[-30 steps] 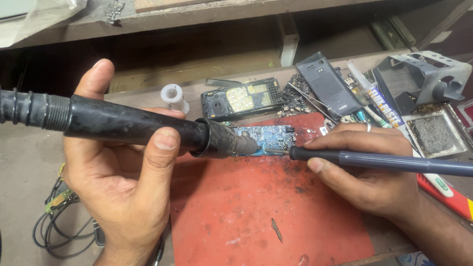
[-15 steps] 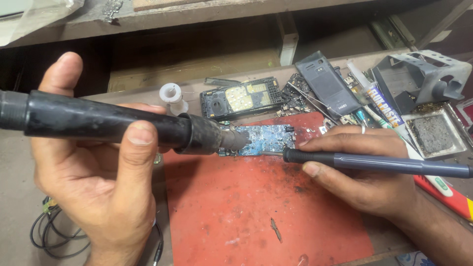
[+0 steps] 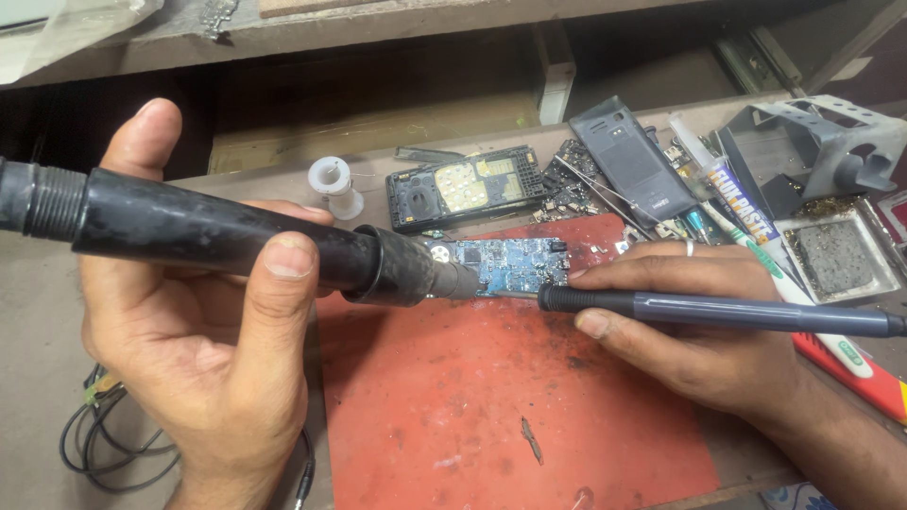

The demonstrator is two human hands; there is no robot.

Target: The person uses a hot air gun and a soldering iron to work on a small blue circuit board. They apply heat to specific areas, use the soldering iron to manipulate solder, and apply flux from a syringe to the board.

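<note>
Left hand [image 3: 203, 368] gripping thick black hot-air handle [image 3: 217, 236], right hand [image 3: 699, 321] closed on slim soldering iron [image 3: 718, 310], both tips seemingly touching blue circuit board [image 3: 510, 264].

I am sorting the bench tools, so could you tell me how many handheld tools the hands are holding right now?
2. The left hand grips the thick black tool; the right hand holds the slim dark tool. Both tips meet at the blue circuit board.

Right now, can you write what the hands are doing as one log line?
left hand: holds thick black tool | right hand: holds thin dark tool | both tips at blue circuit board | red mat beneath
</note>
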